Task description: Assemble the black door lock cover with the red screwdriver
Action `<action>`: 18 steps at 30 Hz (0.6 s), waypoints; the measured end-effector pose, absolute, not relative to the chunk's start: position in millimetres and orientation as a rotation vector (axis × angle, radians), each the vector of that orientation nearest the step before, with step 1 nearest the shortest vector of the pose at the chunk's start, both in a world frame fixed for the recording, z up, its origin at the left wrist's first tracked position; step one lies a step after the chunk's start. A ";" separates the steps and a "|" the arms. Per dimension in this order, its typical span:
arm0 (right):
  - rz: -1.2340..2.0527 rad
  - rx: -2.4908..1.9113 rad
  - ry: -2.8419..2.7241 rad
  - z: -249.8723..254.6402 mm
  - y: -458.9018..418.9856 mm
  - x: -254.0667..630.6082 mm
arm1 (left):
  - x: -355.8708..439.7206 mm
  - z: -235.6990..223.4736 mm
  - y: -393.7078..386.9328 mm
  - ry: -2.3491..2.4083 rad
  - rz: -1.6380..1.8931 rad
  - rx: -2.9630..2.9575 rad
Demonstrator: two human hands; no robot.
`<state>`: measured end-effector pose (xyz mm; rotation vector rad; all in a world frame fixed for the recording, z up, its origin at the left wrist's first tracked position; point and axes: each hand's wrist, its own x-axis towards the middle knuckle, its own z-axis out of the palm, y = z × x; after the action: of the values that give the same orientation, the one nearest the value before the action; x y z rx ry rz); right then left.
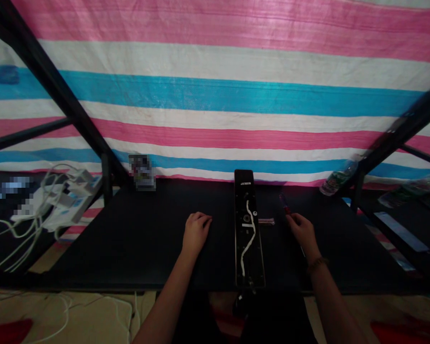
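Note:
A long black panel [249,229] lies lengthwise on the black table [136,239], with a white cable running along its face and a round fitting near its middle. My left hand [196,231] rests on the table left of the panel, fingers curled under, holding nothing that I can see. My right hand [301,231] lies right of the panel, fingers bent, touching the near end of a red-and-blue handled tool [284,203]. A small pinkish metal part [266,221] lies between the panel and my right hand.
A small box [142,172] stands at the table's back left. White power strips and cables [64,196] sit to the left. A plastic bottle [335,180] lies at the back right. Black frame bars cross both sides; a striped tarp hangs behind.

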<state>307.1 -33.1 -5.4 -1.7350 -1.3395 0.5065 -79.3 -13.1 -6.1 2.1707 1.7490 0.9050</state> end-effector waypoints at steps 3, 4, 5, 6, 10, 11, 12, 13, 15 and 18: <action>0.477 -1.762 -1.359 -9.3 -32.1 308.9 | -78.7 -5.2 -14.4 1.831 0.894 2.150; 0.466 -1.767 -1.366 -11.0 -31.7 309.2 | -78.5 -4.7 -14.9 1.853 0.890 2.145; 0.455 -1.769 -1.375 -12.8 -31.4 309.3 | -78.4 -4.2 -15.4 1.872 0.891 2.141; 0.439 -1.770 -1.387 -14.4 -31.1 309.2 | -78.3 -3.8 -15.7 1.885 0.895 2.139; 0.319 -1.779 -1.475 -19.5 -30.2 309.4 | -78.5 -3.4 -15.2 1.889 0.925 2.132; 0.281 -1.782 -1.500 -20.3 -30.1 310.2 | -78.7 -3.5 -14.8 1.885 0.927 2.134; 0.246 -1.783 -1.521 -20.9 -30.2 311.3 | -78.9 -3.6 -14.3 1.884 0.929 2.138; 0.214 -1.782 -1.537 -21.2 -30.3 312.7 | -79.0 -3.6 -13.9 1.882 0.929 2.144; 0.182 -1.777 -1.552 -21.4 -30.9 315.5 | -79.0 -3.4 -13.4 1.879 0.923 2.158; 0.209 -1.771 -1.528 -20.8 -32.1 317.4 | -78.3 -2.7 -13.3 1.887 0.913 2.162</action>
<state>317.4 -32.1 -20.8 -1.7710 -1.5285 0.2093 -78.3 -13.3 -2.7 2.1623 1.8871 0.9131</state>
